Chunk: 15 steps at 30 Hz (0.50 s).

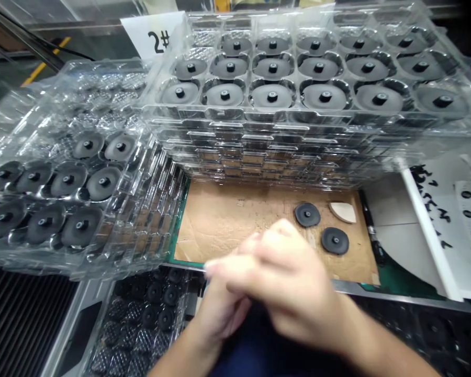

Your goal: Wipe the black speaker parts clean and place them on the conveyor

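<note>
My right hand [288, 272] is closed and blurred by motion, its fingers folded over my left hand [222, 301] just in front of the cardboard. The left hand's fingers are curled underneath and largely covered by the right. Whatever lies between the hands, if anything, is hidden. Close to the right hand, a black round disc with a central stub [335, 240] rests on the cardboard sheet [220, 220]. A second black disc [307, 214] lies just behind it, near a pale wedge-shaped piece [343, 211].
Tall stacked clear trays [272, 118] holding black discs stand behind the cardboard. Another tray stack [66, 180], partly filled, is at left. A black pen [372, 233] lies right, near a white panel [427, 230]. Below the bench edge sits a disc tray [141, 319].
</note>
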Motion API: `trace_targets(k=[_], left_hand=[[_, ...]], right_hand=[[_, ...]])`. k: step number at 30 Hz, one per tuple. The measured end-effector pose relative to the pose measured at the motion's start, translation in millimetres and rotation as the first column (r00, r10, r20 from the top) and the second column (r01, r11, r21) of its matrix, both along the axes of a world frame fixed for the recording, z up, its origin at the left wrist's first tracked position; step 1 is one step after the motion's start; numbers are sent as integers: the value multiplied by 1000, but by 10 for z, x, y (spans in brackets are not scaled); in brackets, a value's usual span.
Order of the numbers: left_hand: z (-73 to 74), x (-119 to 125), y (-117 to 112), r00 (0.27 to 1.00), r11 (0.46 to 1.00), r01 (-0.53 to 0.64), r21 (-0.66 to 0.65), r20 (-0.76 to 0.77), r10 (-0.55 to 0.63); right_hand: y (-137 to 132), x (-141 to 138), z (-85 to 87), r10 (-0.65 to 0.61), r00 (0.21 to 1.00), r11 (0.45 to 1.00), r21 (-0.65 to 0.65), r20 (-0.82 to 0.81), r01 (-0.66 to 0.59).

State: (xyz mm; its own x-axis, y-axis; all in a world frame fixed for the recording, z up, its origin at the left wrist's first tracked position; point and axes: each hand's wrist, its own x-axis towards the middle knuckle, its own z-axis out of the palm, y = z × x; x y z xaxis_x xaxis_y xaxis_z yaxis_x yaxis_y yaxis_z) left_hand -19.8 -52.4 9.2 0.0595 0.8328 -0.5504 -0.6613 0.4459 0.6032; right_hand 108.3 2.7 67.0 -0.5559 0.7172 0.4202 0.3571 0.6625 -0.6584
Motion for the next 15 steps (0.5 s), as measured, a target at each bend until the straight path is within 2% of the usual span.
trace_targets(k=[1,3,4,7,9,10,12,15], left_hand=[[16,-11,14,1000,1000,14,0,20,-14],[43,-53,40,998,1000,-3,5,59,3],[52,-79,49,997,1000,-24,5,76,24],[49,-153,68,992,998,-60,-11,106,61],[34,-184,75,991,998,-61,-16,116,62],[28,-191,77,991,998,-60,-14,120,61],[23,-188,79,991,999,-52,-8,125,52],[25,-145,73,992,1000,-30,4,124,29]], right_hand=[[51,37,-117,-74,997,994,-80,17,75],[107,122,-427,-271,949,925,-232,160,303],[96,157,-605,-299,929,904,-248,216,348],[-89,209,-1098,-256,926,903,-274,276,331],[-234,225,-1285,-235,935,901,-302,266,313],[-276,236,-1310,-243,935,893,-317,257,319],[-276,259,-1214,-293,927,869,-339,236,361],[-159,225,-785,-424,888,822,-337,176,459]])
